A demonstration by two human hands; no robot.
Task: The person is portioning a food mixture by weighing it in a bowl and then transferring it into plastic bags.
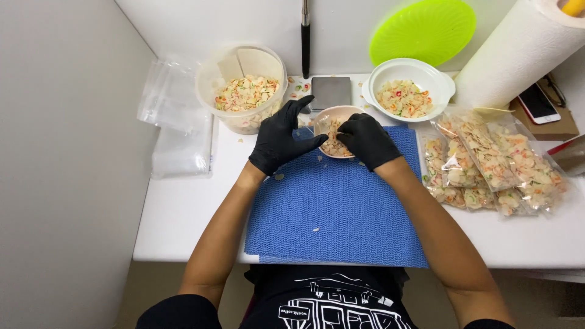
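Both my hands wear black gloves. My left hand point(281, 136) cups the left side of a small pale bowl point(337, 113) filled with light, flaky chips, its fingers spread. My right hand point(367, 140) rests on the bowl's right side, fingertips pinched down into the chips. The bowl sits at the far edge of a blue ribbed mat point(334, 210) on the white table point(183, 213).
A clear tub point(242, 85) of mixed chips stands back left, with empty clear bags point(173, 116) beside it. A white bowl point(409, 88) of chips, green lid point(423, 30), grey scale point(331, 91), paper towel roll point(518, 52), phone point(538, 102) and filled bags point(493, 161) lie right.
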